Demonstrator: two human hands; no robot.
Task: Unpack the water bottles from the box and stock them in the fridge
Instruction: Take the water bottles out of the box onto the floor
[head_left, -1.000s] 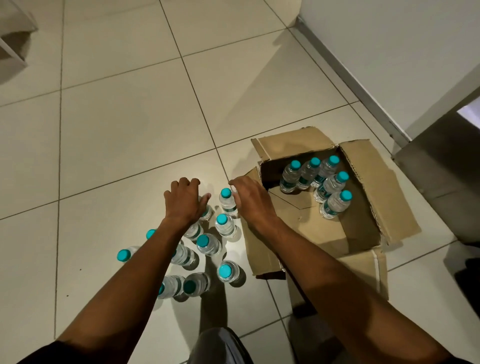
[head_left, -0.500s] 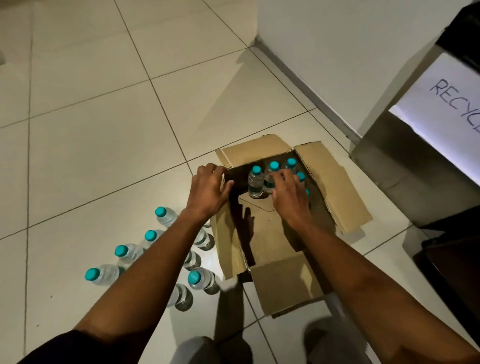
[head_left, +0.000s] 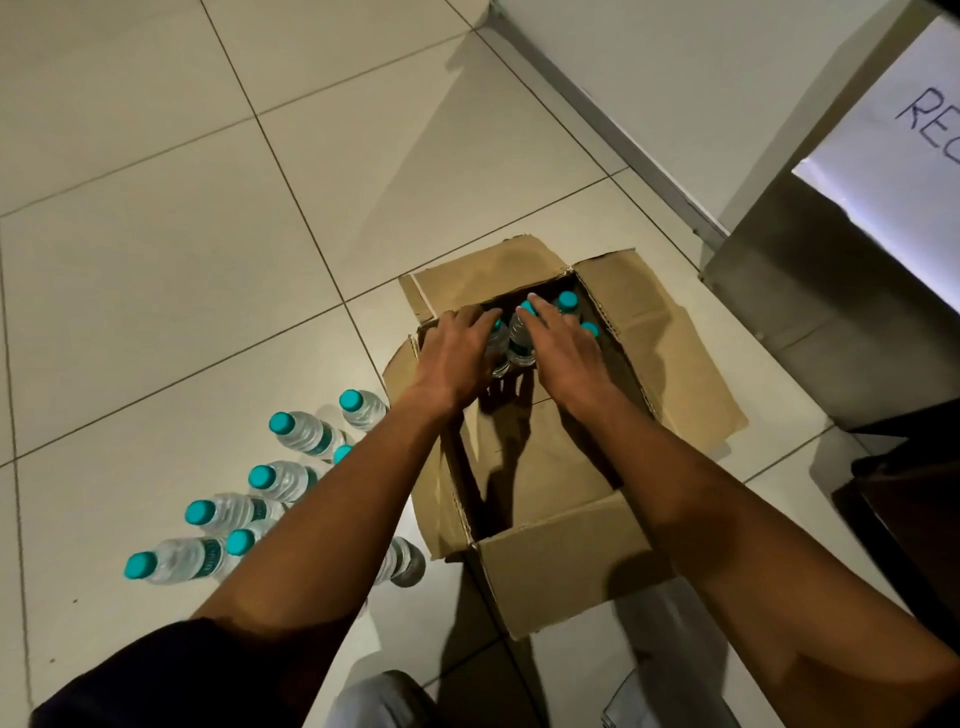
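An open cardboard box (head_left: 563, 564) stands on the tiled floor. At its far end stand several clear water bottles with teal caps (head_left: 567, 301). Both of my hands reach into that end. My left hand (head_left: 454, 356) lies with fairly straight fingers over one bottle (head_left: 497, 347). My right hand (head_left: 563, 351) lies over the bottle next to it (head_left: 521, 340), its index finger across the cap. My thumbs are hidden. Left of the box, several more bottles (head_left: 283, 478) stand on the floor, partly behind my left forearm.
A grey metal bin (head_left: 831, 312) with a white paper sign (head_left: 904, 135) stands right of the box against the wall (head_left: 675, 78). Dark furniture (head_left: 914, 499) sits at the right edge. Open tiled floor (head_left: 208, 208) stretches to the left and beyond.
Both hands left the bottles on the floor and moved right into the box. They now rest on two bottles at its far end. The view swung right.
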